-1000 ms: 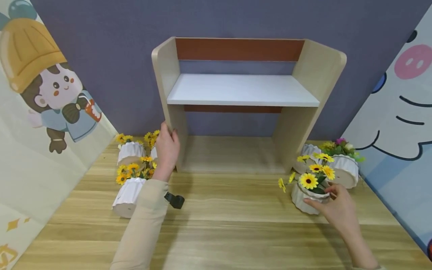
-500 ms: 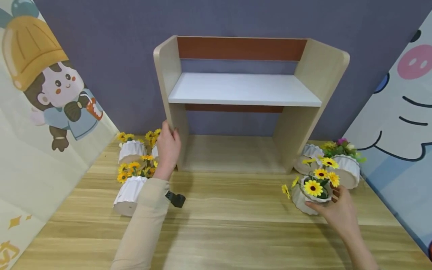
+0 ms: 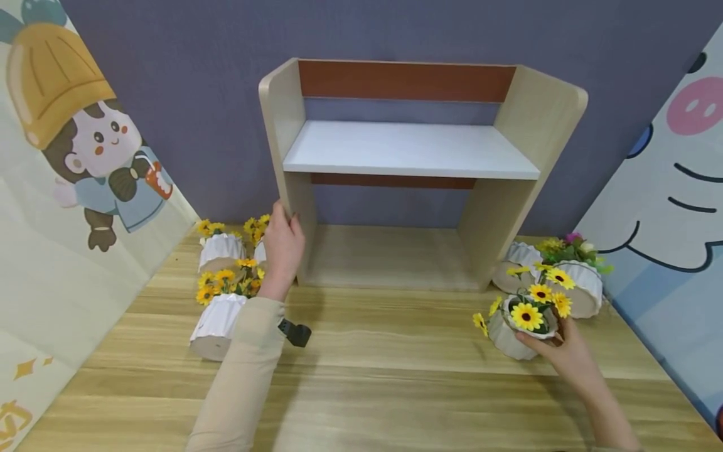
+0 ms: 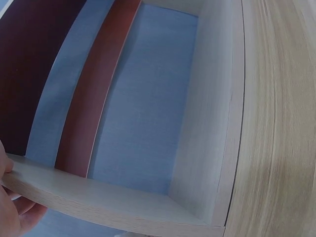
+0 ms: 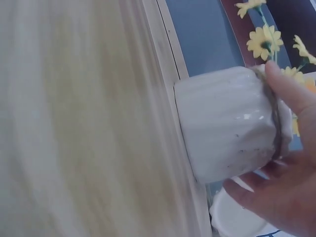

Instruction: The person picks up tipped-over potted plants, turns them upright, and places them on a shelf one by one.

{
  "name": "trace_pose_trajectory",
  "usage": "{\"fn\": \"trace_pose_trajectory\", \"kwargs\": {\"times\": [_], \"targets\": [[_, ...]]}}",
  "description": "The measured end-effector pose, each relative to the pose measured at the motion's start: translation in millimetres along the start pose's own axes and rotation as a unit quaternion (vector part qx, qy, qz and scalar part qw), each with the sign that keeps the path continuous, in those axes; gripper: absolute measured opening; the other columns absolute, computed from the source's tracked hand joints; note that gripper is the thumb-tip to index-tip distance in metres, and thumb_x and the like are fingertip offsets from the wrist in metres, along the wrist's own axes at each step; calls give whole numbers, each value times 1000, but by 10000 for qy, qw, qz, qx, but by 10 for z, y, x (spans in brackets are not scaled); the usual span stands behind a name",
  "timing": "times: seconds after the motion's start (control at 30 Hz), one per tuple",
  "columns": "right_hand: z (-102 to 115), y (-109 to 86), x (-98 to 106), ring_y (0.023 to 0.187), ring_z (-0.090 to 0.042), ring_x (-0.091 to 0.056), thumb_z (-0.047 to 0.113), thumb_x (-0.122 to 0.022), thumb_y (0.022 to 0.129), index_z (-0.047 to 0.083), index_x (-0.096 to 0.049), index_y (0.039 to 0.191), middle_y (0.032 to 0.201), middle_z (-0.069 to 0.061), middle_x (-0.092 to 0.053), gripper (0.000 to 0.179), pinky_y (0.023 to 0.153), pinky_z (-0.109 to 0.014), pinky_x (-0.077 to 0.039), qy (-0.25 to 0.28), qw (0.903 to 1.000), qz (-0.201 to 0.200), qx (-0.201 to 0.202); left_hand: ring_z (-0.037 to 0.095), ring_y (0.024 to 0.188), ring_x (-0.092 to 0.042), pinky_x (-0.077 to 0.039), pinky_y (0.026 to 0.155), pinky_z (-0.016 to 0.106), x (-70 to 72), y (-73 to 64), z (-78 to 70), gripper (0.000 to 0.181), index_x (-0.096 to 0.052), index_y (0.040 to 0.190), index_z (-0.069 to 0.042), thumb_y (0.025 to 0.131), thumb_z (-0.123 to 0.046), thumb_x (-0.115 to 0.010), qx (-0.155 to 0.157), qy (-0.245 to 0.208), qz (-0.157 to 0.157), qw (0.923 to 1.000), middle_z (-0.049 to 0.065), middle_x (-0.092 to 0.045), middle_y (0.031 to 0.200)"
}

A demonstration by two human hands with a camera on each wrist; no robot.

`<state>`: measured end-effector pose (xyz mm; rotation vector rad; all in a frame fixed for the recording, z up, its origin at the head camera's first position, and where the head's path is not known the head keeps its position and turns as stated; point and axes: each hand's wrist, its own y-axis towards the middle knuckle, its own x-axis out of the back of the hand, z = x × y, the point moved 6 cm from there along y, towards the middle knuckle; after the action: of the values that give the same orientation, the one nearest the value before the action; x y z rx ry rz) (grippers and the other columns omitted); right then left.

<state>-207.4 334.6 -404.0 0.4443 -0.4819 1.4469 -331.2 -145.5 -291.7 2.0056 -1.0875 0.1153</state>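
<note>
In the head view my left hand grips the front edge of the left side panel of a two-tier wooden desk shelf; fingers wrap that panel in the left wrist view too. My right hand holds a white fluted flower pot by its rim, thumb on the near side. Yellow artificial sunflowers spill from its mouth, which faces up. In the right wrist view the pot has its base against the wooden tabletop, with a cord round its neck.
Left of the shelf lie several white pots with orange-yellow flowers, bases turned toward me. Two more pots lie at right, one with mixed flowers. A grey-blue wall stands behind the wooden table; cartoon panels flank both sides.
The pot in my right hand has tilted more upright, and its flowers have swung right and slightly down. My left hand keeps its grip on the shelf panel; the head view has shifted slightly.
</note>
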Motion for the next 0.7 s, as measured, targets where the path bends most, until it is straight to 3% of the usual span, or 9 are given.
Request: {"fn": "trace_pose_trajectory", "kwargs": {"times": [0.07,0.13,0.2,0.23,0.33,0.43,0.67,0.7], "targets": [[-27,11,5,131,-47,-15,31,-60,87,10,7,146,149,-25,5,92,86,-10,-40,-41,9999,83,-72,41,89,-60,-51,73,49,3,-6,4,26,-47,115,2,93,-12,-46,-9,-21,-26,10000,24,-59,102],[-35,20,14,131,-48,-15,33,-61,86,8,7,146,149,-25,4,94,96,-28,-41,-153,9998,72,-93,40,91,-60,-52,74,49,3,-14,6,27,-47,116,1,93,-12,-45,-17,-46,-29,10000,24,-59,104],[-31,21,25,130,-48,-17,34,-63,85,6,4,146,149,-27,-1,95,96,-41,-41,-276,9995,-10,-145,39,93,-59,-52,75,49,-2,-22,11,28,-47,118,2,94,-12,-44,-5,-84,-1,10000,23,-59,106],[-28,19,26,129,-49,-19,35,-64,84,5,2,146,148,-28,-4,96,94,-41,-42,-295,9994,-69,-176,39,93,-59,-52,76,48,-3,-24,12,28,-47,118,2,94,-12,-44,-4,-93,14,10000,23,-59,107],[-14,8,27,126,-49,-26,36,-67,81,1,-4,145,146,-30,-11,96,81,-22,-48,-328,9987,-263,-299,38,95,-59,-52,76,48,-7,-31,14,29,-46,119,1,94,-13,-43,17,-124,59,9999,23,-58,108],[-5,2,22,122,-47,-33,39,-68,79,-1,-10,144,145,-31,-17,96,65,-5,-37,-374,9972,-474,-445,38,95,-59,-52,77,48,-5,-32,18,29,-46,119,1,94,-14,-44,27,-128,52,9999,22,-58,108],[41,-9,10,114,-39,-42,42,-66,80,0,-9,144,146,-27,-17,95,60,-6,-40,-415,9943,-731,-656,37,96,-58,-51,78,47,-16,-35,34,29,-46,120,0,95,-14,-44,89,-141,51,9998,21,-58,109],[56,-15,14,113,-33,-45,41,-65,80,0,-8,145,147,-25,-16,96,60,-5,-40,-375,9941,-761,-679,37,96,-58,-51,78,47,-20,-36,33,29,-46,121,-1,95,-14,-43,99,-153,72,9998,21,-58,109]]}}
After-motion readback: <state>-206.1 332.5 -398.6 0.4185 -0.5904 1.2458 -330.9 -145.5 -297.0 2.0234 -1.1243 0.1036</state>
